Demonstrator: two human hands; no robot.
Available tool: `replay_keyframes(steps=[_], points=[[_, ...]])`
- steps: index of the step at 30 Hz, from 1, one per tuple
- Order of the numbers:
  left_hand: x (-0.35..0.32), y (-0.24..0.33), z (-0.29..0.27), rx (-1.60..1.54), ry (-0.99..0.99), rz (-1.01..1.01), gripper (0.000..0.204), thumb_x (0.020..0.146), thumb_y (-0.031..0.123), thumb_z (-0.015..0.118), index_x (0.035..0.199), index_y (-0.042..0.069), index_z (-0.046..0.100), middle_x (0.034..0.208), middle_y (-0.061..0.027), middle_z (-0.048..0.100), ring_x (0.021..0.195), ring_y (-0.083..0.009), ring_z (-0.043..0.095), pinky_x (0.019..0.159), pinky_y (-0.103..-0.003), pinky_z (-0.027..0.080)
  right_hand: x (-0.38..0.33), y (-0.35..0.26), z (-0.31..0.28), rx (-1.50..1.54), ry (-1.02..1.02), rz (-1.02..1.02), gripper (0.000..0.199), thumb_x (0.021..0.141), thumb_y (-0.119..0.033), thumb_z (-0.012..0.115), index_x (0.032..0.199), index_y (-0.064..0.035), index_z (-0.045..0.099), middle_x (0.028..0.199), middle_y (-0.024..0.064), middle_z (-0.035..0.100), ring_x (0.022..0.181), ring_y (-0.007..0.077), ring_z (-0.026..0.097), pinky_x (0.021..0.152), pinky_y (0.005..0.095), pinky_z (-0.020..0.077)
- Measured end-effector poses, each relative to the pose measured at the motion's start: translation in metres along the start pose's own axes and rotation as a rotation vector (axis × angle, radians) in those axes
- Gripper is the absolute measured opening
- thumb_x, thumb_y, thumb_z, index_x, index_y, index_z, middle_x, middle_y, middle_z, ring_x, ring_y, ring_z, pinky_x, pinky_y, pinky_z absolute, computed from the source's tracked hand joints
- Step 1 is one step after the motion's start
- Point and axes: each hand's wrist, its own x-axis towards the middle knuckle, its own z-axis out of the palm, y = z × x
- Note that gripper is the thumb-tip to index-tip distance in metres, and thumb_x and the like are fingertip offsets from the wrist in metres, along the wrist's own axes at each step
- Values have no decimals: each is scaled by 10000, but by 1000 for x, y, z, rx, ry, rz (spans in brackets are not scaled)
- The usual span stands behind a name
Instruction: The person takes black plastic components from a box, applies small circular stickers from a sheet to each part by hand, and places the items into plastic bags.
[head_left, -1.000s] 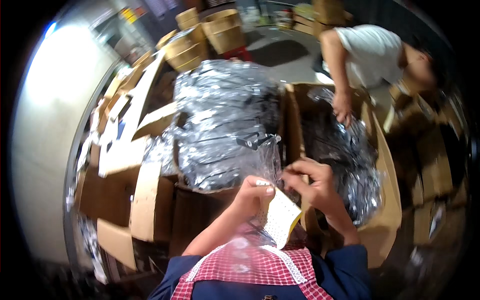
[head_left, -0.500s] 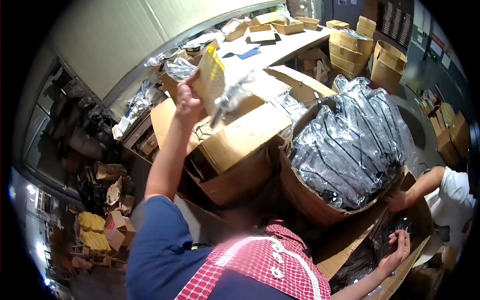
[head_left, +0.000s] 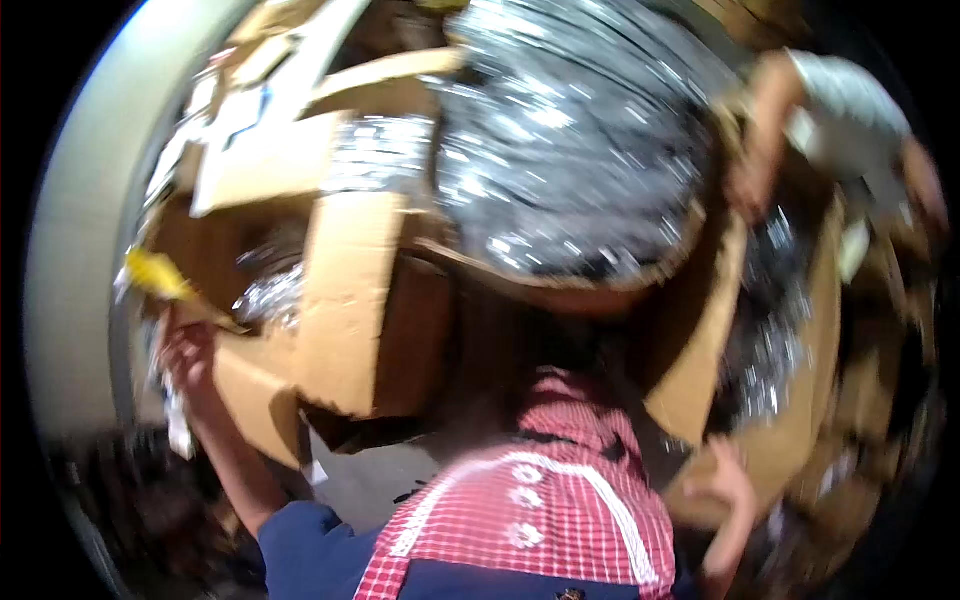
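Note:
My left hand [head_left: 188, 348] is raised at the left with its fingers closed on a flat yellow-and-pale piece [head_left: 158, 274], whose exact kind I cannot make out through the blur. It is at the near-left side of an opened cardboard box [head_left: 342, 290]. Inside that box lie crumpled clear plastic packets [head_left: 272, 297]. My right hand [head_left: 724, 482] has its fingers spread and holds nothing. It hovers at the near end of a long carton [head_left: 770, 450] containing dark items in clear plastic [head_left: 765, 365].
A large carton heaped with dark rods in clear plastic bags [head_left: 580, 150] stands ahead. A co-worker's hand [head_left: 748, 190] rests at the long carton's far edge. A white table [head_left: 318, 55] with small boxes is at the far left.
My view has swung to the right and downward, with much blur. The clear packet seen falling beside my left hand is no longer in the air. My left hand still holds the yellow piece.

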Motion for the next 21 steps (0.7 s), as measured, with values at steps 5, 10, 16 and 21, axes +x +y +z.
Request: replay_keyframes(steps=[5, 10, 16, 21], points=[[7, -50, 80, 27, -175, 40, 466, 929, -7, 567, 1377, -16, 438, 1179, -143, 536, 1074, -257, 553, 931, -364, 518, 10, -10, -13, -293, 11, -275, 675, 600, -509, 849, 994, 2, 651, 1053, 161, 643, 1075, 349, 559, 918, 443, 478], [-81, -129, 168, 150, -407, -20, 311, 969, 48, 538, 1268, -9, 471, 1162, -144, 547, 1125, -260, 558, 1027, -369, 465, 32, 28, 5, -293, 248, -589, 420, 626, -363, 809, 885, -67, 661, 862, 93, 661, 850, 290, 627, 713, 431, 525], [-227, -232, 166, 809, 190, 146, 427, 860, 128, 603, 1235, -66, 535, 1105, -173, 648, 884, -253, 649, 789, -364, 535, 72, -68, 68, -182, 406, -777, 136, 697, -129, 680, 809, -55, 660, 720, 105, 669, 700, 253, 667, 602, 367, 555], [-232, -405, 288, 527, 23, -463, 307, 794, 114, 629, 1059, -38, 612, 981, -106, 670, 873, -188, 646, 795, -281, 497, 54, -102, 64, -427, 451, -683, 270, 777, -243, 694, 901, -4, 677, 867, 132, 686, 800, 224, 661, 696, 347, 543]])
